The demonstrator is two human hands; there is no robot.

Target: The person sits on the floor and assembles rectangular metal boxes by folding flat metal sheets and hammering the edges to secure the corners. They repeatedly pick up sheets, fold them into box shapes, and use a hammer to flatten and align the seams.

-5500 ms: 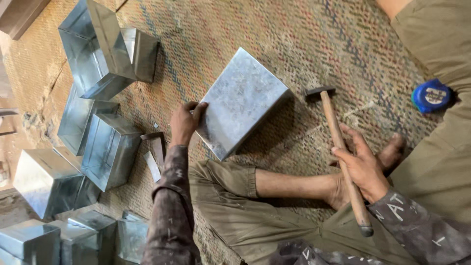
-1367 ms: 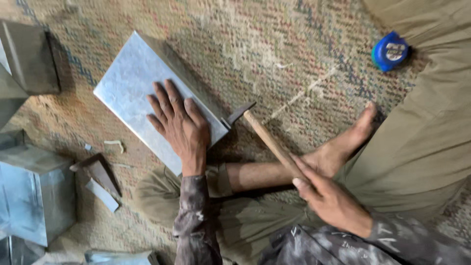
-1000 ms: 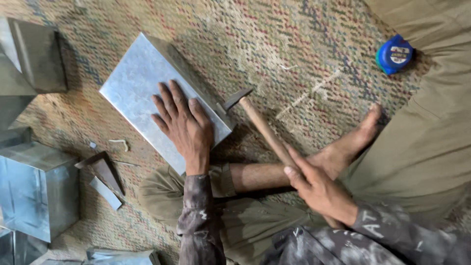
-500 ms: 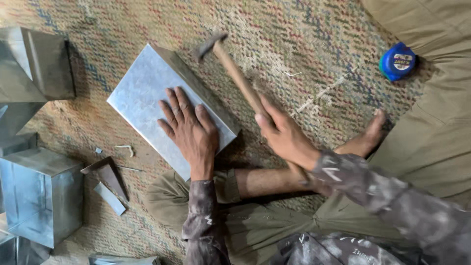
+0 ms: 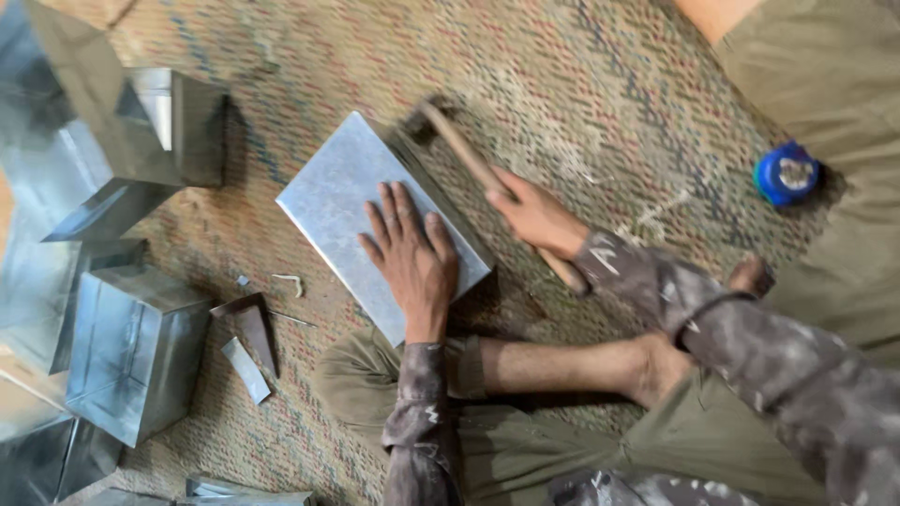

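Note:
A grey sheet-metal box point(image 5: 333, 201) lies on the woven mat in front of my folded leg. My left hand point(image 5: 412, 255) presses flat on its top face, fingers spread. My right hand point(image 5: 536, 217) grips the wooden handle of a hammer point(image 5: 469, 159). The hammer's dark head is down at the box's far right edge, blurred with motion.
Several more sheet-metal boxes point(image 5: 131, 361) are stacked along the left side. Small metal offcuts point(image 5: 248, 342) lie beside my knee. A blue tape measure point(image 5: 786, 174) sits at the right next to another person's trouser leg point(image 5: 844, 84). The woven mat point(image 5: 600, 84) covers the floor.
My right hand has swung the hammer from low beside my leg up and over, bringing its head down at the box's far edge. My left hand has stayed pressed on the box.

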